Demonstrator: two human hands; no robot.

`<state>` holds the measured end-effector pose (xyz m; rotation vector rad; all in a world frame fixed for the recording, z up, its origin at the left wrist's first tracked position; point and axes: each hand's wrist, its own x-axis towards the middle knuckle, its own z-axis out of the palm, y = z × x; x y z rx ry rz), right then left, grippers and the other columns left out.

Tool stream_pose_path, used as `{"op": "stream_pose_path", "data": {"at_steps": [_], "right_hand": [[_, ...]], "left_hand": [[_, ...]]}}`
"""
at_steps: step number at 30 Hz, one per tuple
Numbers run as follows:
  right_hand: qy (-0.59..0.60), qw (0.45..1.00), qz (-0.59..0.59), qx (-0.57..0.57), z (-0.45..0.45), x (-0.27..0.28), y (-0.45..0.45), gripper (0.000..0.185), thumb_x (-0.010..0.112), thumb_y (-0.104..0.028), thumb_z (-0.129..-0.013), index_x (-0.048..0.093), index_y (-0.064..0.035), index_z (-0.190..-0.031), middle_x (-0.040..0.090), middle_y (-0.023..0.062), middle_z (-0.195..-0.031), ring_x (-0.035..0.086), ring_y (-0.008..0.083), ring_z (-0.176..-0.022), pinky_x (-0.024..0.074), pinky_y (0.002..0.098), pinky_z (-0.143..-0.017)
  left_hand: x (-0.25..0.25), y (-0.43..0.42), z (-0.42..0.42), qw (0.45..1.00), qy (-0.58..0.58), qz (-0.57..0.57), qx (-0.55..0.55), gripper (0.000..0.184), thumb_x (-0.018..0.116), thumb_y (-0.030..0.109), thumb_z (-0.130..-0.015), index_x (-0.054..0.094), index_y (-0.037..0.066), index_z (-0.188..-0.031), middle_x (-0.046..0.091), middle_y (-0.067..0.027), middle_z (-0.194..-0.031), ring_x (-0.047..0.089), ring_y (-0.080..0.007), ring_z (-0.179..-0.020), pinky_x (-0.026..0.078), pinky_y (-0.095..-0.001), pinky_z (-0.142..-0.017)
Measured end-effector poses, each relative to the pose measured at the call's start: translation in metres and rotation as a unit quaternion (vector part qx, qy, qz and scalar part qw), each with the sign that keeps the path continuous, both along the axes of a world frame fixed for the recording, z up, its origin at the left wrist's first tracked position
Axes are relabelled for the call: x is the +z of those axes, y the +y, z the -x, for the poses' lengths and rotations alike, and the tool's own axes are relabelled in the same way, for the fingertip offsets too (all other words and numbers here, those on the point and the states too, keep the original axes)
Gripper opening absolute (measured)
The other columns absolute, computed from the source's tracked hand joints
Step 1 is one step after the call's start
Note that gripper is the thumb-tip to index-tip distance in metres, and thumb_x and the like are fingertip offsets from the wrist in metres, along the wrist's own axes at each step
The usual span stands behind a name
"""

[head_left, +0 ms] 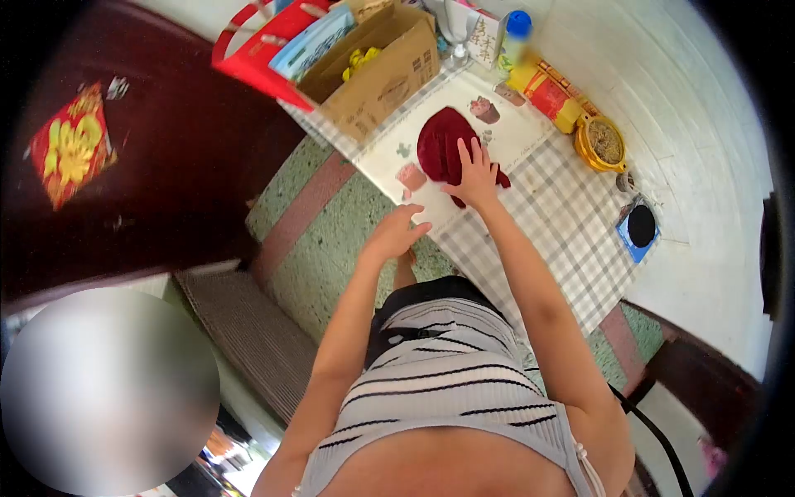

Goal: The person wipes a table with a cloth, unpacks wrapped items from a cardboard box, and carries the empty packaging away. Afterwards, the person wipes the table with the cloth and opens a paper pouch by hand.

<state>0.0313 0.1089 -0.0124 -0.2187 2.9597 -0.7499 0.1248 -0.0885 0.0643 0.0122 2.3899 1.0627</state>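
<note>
Our right hand [474,180], palm down and fingers spread, appears to rest on a dark red velvety cloth [439,149], gripping nothing that we can see; our left hand [393,236], half open with fingers loosely curved, holds nothing and hangs on our side of the cardboard box, well apart from it.

A pale tiled wall [712,166] rises well to the right of the box. Between the two spreads the checked tablecloth [563,224], its printed panel running up beside the box. The cardboard box [389,87] stands open at the table's far left, and the cloth lies to its near right, gathered into a rounded bundle with narrow ends trailing rightward and toward us. Smallest of these, a yellow bowl [582,147] of dried material sits well to the box's right, by the wall.

Light, flat pressure would suit the soft pile, we judge, with the left hand steadying the near side so the folds do not bunch. The table's left edge slants from the box toward us, close to our left hand, and leaves little margin; more sliding room lies to the right, over the checks, short of the bowl.
</note>
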Motion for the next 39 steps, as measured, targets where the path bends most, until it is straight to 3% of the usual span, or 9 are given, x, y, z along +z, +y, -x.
{"op": "stream_pose_path", "data": {"at_steps": [6,8,9,13,18,21,26,32,39], "right_hand": [[0.026,0.995,-0.064,-0.072,0.029,-0.031,-0.044,0.105,0.079,-0.049,-0.061,0.030,-0.0210,-0.148,0.019,0.0163,-0.155,0.017,0.0437,-0.141,0.0191,0.0713,-0.103],[0.106,0.993,-0.010,-0.052,0.026,-0.039,-0.040,0.094,0.078,-0.042,-0.060,0.039,-0.0221,-0.144,0.028,0.0123,-0.152,0.023,0.0398,-0.139,0.0207,0.0654,-0.107],[0.139,0.989,0.004,-0.058,0.025,-0.036,-0.038,0.081,0.076,-0.031,-0.059,0.049,-0.0218,-0.135,0.040,0.0090,-0.144,0.034,0.0347,-0.131,0.0318,0.0578,-0.104],[0.070,0.995,0.036,-0.055,0.039,-0.022,-0.031,0.070,0.075,-0.025,-0.059,0.056,-0.0184,-0.127,0.050,0.0088,-0.132,0.044,0.0322,-0.120,0.0419,0.0478,-0.096],[0.052,0.935,0.279,-0.213,0.068,-0.006,-0.015,0.049,0.069,-0.020,-0.065,0.064,-0.0117,-0.114,0.061,0.0100,-0.111,0.054,0.0303,-0.102,0.0455,0.0379,-0.091],[0.123,0.945,0.228,-0.198,0.119,0.023,0.010,0.051,0.063,-0.025,-0.071,0.061,-0.0116,-0.120,0.060,0.0126,-0.115,0.052,0.0337,-0.106,0.0429,0.0399,-0.095],[0.133,0.974,-0.046,-0.177,0.192,-0.048,0.029,0.077,0.068,-0.049,-0.069,0.049,-0.0132,-0.135,0.048,0.0125,-0.136,0.040,0.0373,-0.125,0.0281,0.0557,-0.105],[0.040,0.977,-0.053,-0.203,0.185,-0.032,-0.006,0.081,0.078,-0.044,-0.063,0.050,-0.0131,-0.132,0.049,0.0099,-0.128,0.042,0.0345,-0.121,0.0391,0.0517,-0.095],[-0.017,0.997,0.015,0.071,0.021,-0.002,-0.062,0.076,0.080,-0.037,-0.061,0.054,-0.0165,-0.130,0.053,0.0045,-0.128,0.043,0.0301,-0.120,0.0388,0.0461,-0.094]], "left_hand": [[-0.037,-0.049,0.098,0.995,0.017,0.053,-0.081,0.059,0.063,0.042,-0.085,0.054,0.004,-0.128,0.050,-0.0216,-0.132,0.044,-0.0402,-0.126,0.038,-0.0436,-0.102],[-0.071,-0.055,0.123,0.977,0.144,0.146,-0.058,0.067,0.068,0.041,-0.081,0.048,0.007,-0.135,0.039,-0.0248,-0.141,0.033,-0.0459,-0.132,0.033,-0.0478,-0.107],[-0.059,-0.054,0.136,0.979,0.100,0.147,-0.097,0.076,0.068,0.034,-0.083,0.033,0.008,-0.145,0.024,-0.0268,-0.150,0.021,-0.0475,-0.137,0.022,-0.0506,-0.112],[-0.086,-0.048,0.163,0.970,0.068,0.191,-0.133,0.086,0.071,0.031,-0.080,0.023,0.014,-0.150,0.012,-0.0258,-0.154,0.013,-0.0476,-0.141,0.023,-0.0548,-0.112],[-0.104,-0.044,0.156,0.968,0.063,0.213,-0.115,0.100,0.076,0.024,-0.076,0.012,0.019,-0.153,-0.003,-0.0229,-0.157,0.003,-0.0492,-0.142,0.026,-0.0659,-0.105],[-0.101,-0.040,0.161,0.962,0.013,0.240,-0.127,0.102,0.076,0.021,-0.075,0.010,0.020,-0.153,-0.005,-0.0226,-0.157,0.002,-0.0499,-0.142,0.025,-0.0649,-0.106],[-0.104,-0.042,0.154,0.964,0.040,0.237,-0.116,0.103,0.076,0.021,-0.076,0.008,0.022,-0.153,-0.006,-0.0218,-0.157,0.002,-0.0500,-0.142,0.024,-0.0639,-0.107],[-0.102,-0.041,0.154,0.968,0.041,0.223,-0.110,0.104,0.076,0.020,-0.075,0.008,0.021,-0.153,-0.005,-0.0212,-0.157,0.004,-0.0495,-0.142,0.023,-0.0640,-0.107],[-0.108,-0.052,0.157,0.965,0.069,0.232,-0.103,0.101,0.078,0.024,-0.073,0.016,0.006,-0.150,0.006,-0.0149,-0.159,0.014,-0.0381,-0.144,0.027,-0.0535,-0.111]]}}
